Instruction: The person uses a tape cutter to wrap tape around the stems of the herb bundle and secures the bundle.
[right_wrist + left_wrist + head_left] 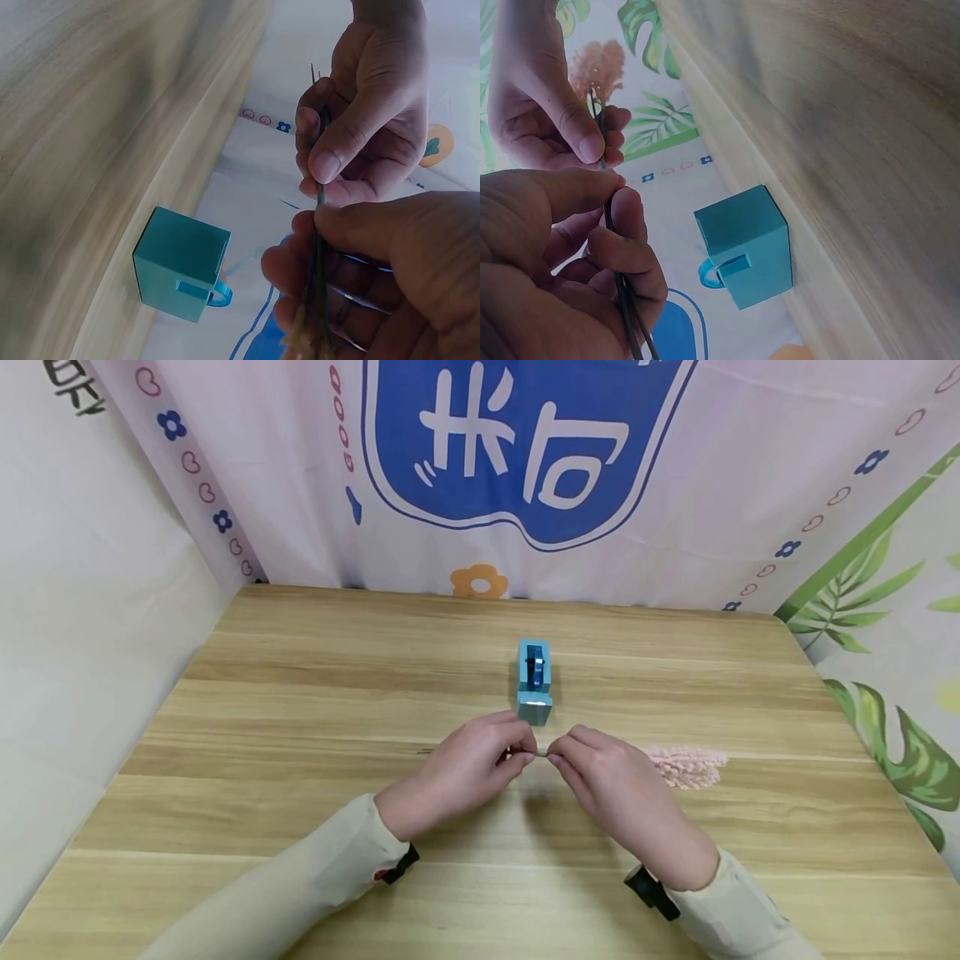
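Note:
Both hands hold a thin bunch of dark green stems [542,754], their fingertips close together above the table. Thumb and fingers of the left hand [472,760] pinch the stems, whose bare ends stick out past that hand. The right hand [611,777] pinches them nearer the pink flower heads [690,767], which show beyond it on the right. In the left wrist view the stems [628,311] run through the curled left fingers as separate strands. Just beyond the fingertips stands a blue tape dispenser [534,710], touched by neither hand as far as I can see.
A wood-grain table [300,693] lies under the hands. Behind it hangs a white curtain [300,468] with a blue printed emblem. On the right is a leaf-patterned cloth [900,735]. Dark wrist straps [652,892] sit at the sleeve cuffs.

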